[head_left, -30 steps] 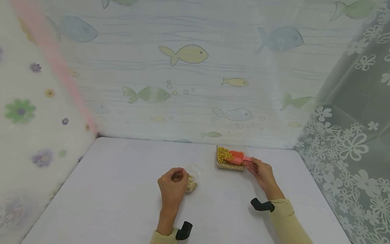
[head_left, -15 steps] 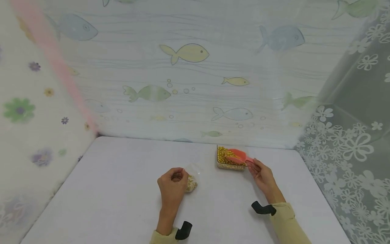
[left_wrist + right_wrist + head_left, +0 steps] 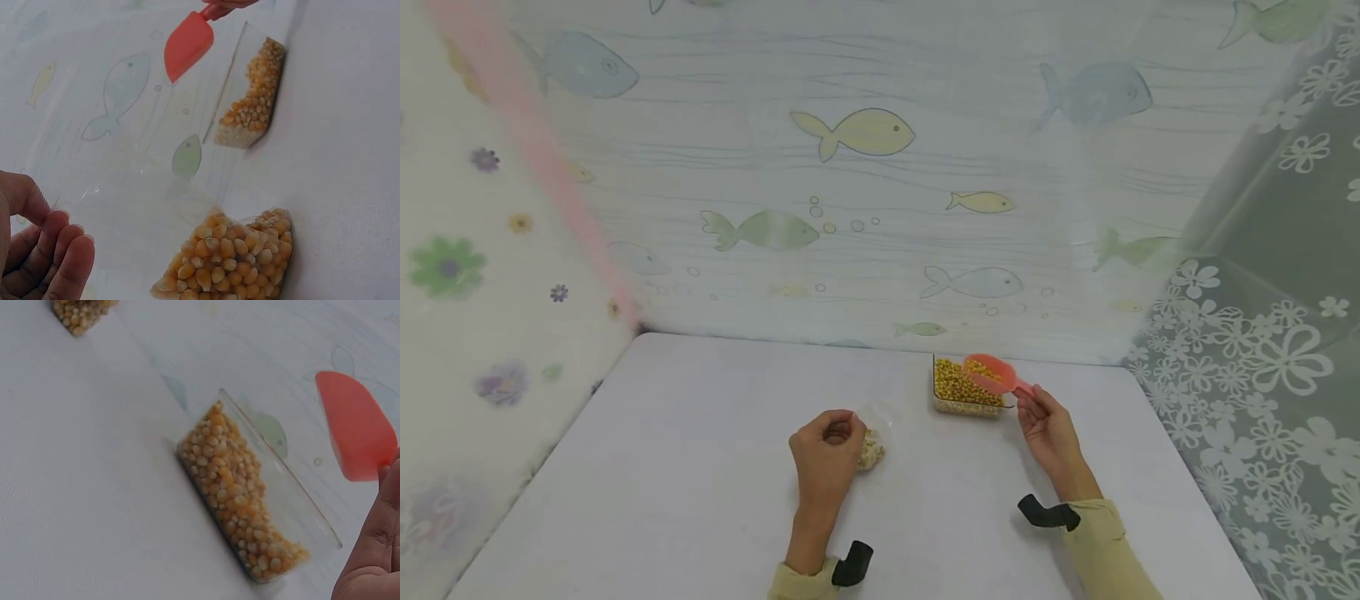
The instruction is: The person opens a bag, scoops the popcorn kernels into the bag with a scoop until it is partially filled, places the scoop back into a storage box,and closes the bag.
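**Two hands, one bag, one scoop of corn**

Two hands work over a pale lilac worktop (image 3: 700, 467), each wrist wearing a black clip at the cuff of a yellowish sleeve. Nearest the person, the left hand (image 3: 826, 454) rests on the worktop with its fingers (image 3: 59, 253) curled in, pinching the open mouth of a small clear plastic bag (image 3: 874, 442); the bag lies just right of that hand, its bottom corner holding yellow corn kernels (image 3: 231, 256). Farther out and to the right, the right hand (image 3: 1047, 429) pinches the handle of an orange-red plastic scoop (image 3: 992, 372), fingers closed round it. The scoop carries a few kernels and is raised above the far right corner of a clear rectangular plastic box (image 3: 964, 392), apart from the corn inside. That box stands near the back edge of the worktop, well apart from the bag, and is filled with more yellow kernels (image 3: 240, 500). Behind everything hangs a translucent curtain printed with pastel fish (image 3: 857, 133), with a floral curtain (image 3: 1262, 350) on the right side.
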Demonstrator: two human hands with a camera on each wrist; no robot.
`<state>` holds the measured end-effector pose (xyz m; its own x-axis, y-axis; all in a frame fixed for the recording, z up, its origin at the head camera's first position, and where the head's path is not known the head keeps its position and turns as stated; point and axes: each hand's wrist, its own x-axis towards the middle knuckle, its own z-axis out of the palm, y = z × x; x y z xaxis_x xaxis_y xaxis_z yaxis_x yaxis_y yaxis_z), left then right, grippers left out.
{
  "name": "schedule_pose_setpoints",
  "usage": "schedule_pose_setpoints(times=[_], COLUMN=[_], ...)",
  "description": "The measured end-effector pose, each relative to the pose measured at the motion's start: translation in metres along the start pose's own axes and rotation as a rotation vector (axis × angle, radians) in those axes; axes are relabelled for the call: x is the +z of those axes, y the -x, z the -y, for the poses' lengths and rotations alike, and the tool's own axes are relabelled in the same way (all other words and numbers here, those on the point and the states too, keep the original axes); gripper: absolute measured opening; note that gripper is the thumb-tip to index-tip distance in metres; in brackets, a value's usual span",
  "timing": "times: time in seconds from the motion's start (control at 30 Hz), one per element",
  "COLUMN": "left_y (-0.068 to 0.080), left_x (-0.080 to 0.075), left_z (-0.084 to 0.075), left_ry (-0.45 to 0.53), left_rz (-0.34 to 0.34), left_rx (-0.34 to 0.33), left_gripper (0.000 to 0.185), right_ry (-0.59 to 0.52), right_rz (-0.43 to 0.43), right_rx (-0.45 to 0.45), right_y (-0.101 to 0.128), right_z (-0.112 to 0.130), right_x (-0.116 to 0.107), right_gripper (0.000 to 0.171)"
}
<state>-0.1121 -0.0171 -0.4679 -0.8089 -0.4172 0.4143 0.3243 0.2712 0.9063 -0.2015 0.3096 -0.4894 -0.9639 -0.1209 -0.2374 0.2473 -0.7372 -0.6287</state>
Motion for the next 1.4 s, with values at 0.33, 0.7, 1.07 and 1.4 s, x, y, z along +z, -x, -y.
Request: schedule_pose_setpoints(times=[0.33, 0.7, 1.07, 1.4], left_y=[0.011, 0.023, 0.035, 0.046], left_x=[0.004, 0.005, 0.004, 0.004], left_z=[-0.007, -0.010, -0.017, -0.022], left_ry=[-0.002, -0.007, -0.025, -0.042], left_rz=[-0.018, -0.041, -0.048, -0.052], left_rx=[0.010, 0.014, 0.011, -0.018], left_gripper=[0.007, 0.011, 0.007, 0.008], right_ry=[-0.086, -0.125, -0.086, -0.019], right_rz=[0.068, 0.095, 0.184, 0.291], right_rx=[-0.018, 0.003, 0.049, 0.132], right_y=[0.008, 0.023, 0.030, 0.044], right_z=[0.006, 0.005, -0.012, -0.033], right_x=[0.000, 0.002, 0.002, 0.011], right_gripper=[0.043, 0.038, 0.039, 0.050])
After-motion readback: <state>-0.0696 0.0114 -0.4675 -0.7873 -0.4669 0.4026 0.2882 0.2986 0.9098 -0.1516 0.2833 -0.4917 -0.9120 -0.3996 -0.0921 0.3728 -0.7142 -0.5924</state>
